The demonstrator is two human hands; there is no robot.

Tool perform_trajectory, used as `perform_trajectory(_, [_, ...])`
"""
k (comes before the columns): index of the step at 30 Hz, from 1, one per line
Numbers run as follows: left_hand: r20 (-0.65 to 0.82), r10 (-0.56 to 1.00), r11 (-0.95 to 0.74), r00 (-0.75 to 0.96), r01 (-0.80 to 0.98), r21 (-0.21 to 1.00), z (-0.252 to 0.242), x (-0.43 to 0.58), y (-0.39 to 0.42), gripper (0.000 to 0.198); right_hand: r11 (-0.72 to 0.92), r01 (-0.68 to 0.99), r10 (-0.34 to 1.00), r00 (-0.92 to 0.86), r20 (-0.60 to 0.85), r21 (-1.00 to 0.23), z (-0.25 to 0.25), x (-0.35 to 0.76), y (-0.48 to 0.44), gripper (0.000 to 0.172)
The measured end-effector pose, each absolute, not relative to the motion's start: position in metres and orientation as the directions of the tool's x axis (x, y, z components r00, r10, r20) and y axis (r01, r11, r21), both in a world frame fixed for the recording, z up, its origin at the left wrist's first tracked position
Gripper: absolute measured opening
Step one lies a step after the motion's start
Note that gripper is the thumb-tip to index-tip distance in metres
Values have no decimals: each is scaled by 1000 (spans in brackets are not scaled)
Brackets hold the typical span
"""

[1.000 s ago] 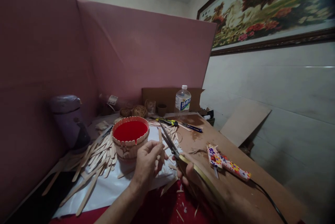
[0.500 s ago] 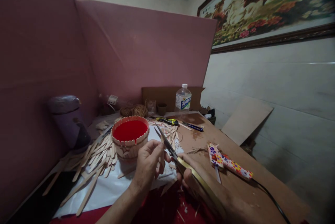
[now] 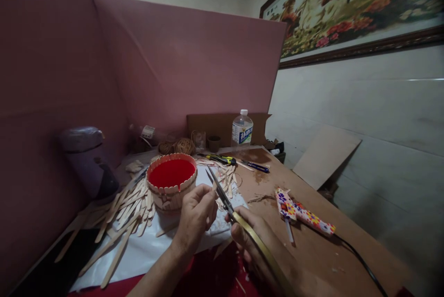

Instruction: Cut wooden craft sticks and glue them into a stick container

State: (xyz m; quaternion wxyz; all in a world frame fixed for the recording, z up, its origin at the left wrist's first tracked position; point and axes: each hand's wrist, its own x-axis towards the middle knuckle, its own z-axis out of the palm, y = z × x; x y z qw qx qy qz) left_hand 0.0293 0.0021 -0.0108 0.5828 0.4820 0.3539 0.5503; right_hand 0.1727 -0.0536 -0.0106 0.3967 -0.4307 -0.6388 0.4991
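My left hand (image 3: pixel 196 213) is closed, thumb and forefinger pinching a small piece of wooden craft stick (image 3: pixel 214 187), mostly hidden by the fingers. In my right hand (image 3: pixel 256 237) is a pair of scissors (image 3: pixel 225 201) with gold-coloured handles. Their dark blades point up and left, slightly apart, right beside the stick piece; I cannot tell whether they touch it. Just beyond my left hand stands a round tub (image 3: pixel 171 195) faced with wooden sticks and red inside. Loose craft sticks (image 3: pixel 133 207) lie heaped to its left.
A flower-patterned glue gun (image 3: pixel 305 216) with a black cord lies on the right of the brown tabletop (image 3: pixel 333 246). Utility knives (image 3: pixel 222 160) lie farther back, before a plastic bottle (image 3: pixel 242 131) and twine balls (image 3: pixel 184 146). A lilac cylindrical container (image 3: pixel 88 163) stands left.
My right hand has shifted slightly away from my left, and its grip on the scissors has changed a little. The left hand stays nearly in place, its lower fingers curled in more.
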Motion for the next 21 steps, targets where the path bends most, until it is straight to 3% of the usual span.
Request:
perform_trajectory(4, [110, 981, -51, 158, -340, 939, -9, 31, -1, 31, 131, 148, 969, -229, 95, -980, -11, 171, -55, 53])
perform_trajectory(9, [96, 983, -31, 155, -374, 927, -9, 31, -1, 29, 93, 163, 966, -252, 50, -982, -12, 170, -53, 46])
perform_trajectory(21, [102, 976, -17, 191, -401, 916, -6, 31, -1, 30, 147, 148, 982, -142, 127, -978, -13, 164, -56, 43])
